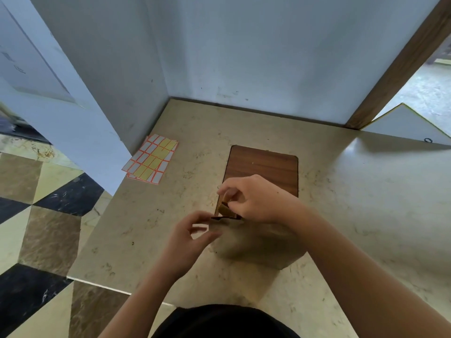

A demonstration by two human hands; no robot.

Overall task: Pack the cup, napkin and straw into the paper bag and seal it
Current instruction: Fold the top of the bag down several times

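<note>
Head view: dark shirt (219, 320) at bottom edge | left hand (188, 237) fingers curled, pinching paper bag (256, 242) rim | right hand (253, 198) pinches folded top flap | bag upright on stone counter (366, 215), thin, light, creases easily; best held at top fold | sticker sheets (152, 159) far left, no readable writing.
</note>
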